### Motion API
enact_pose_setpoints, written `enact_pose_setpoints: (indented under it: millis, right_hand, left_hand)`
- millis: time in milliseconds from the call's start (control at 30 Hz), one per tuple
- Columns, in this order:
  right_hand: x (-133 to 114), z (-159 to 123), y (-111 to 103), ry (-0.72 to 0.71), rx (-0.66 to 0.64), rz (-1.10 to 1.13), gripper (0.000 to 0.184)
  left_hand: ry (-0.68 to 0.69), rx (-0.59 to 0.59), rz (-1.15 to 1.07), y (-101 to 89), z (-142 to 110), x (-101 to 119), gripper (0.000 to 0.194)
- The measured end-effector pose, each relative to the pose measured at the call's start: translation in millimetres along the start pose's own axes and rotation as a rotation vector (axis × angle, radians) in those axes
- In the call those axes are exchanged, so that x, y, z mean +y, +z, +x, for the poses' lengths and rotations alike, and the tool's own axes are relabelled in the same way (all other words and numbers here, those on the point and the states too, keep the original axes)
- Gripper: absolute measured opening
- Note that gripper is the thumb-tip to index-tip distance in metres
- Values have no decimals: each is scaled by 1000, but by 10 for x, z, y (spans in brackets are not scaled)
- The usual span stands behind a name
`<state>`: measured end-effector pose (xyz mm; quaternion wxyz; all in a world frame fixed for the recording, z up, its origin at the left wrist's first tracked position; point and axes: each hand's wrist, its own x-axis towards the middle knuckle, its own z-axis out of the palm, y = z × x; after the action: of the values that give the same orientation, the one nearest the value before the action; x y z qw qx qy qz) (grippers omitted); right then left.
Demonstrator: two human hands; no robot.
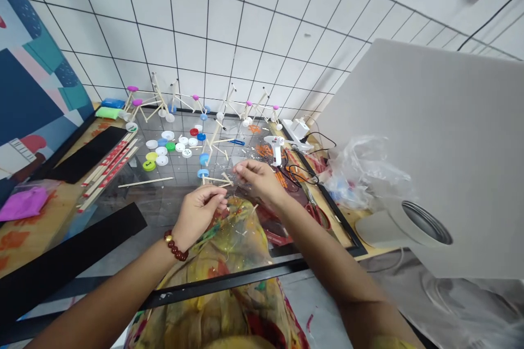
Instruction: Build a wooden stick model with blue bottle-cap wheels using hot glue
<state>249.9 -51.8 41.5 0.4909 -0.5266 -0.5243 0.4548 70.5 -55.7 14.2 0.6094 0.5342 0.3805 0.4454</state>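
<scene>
My left hand, with a beaded bracelet at its wrist, is over the near part of the glass tabletop, thumb and fingers pinched together. A little higher and to the right, my right hand also has its fingertips pressed together. Anything between either hand's fingers is too small to make out. Just beyond them stands a small model of thin wooden sticks on blue bottle caps. A white glue gun rests to the right of my right hand.
Several similar stick models line the tiled wall. Loose bottle caps, a stick, stick packs and black strips lie left. Red-handled scissors, a power strip and plastic bags are right.
</scene>
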Motion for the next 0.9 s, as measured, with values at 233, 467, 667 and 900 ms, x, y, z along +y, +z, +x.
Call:
enact_pose_setpoints:
  millis: [233,467,667,900]
  right_hand:
    - [15,-55,-174,-41,-143,-384,20]
    - [-68,125,-306,-394,-173,-1094,26]
    - [-23,331,-246,-392,-361,-1233,36]
    - [90,336,-359,-314,-386,-1157,18]
  left_hand:
    - [191,-104,254,-9,-112,-88,19]
    - [860,-498,669,72,-394,-75,31]
    - [902,-500,744,76,-369,-121,30]
    - [924,-545,780,76,-377,-152,26]
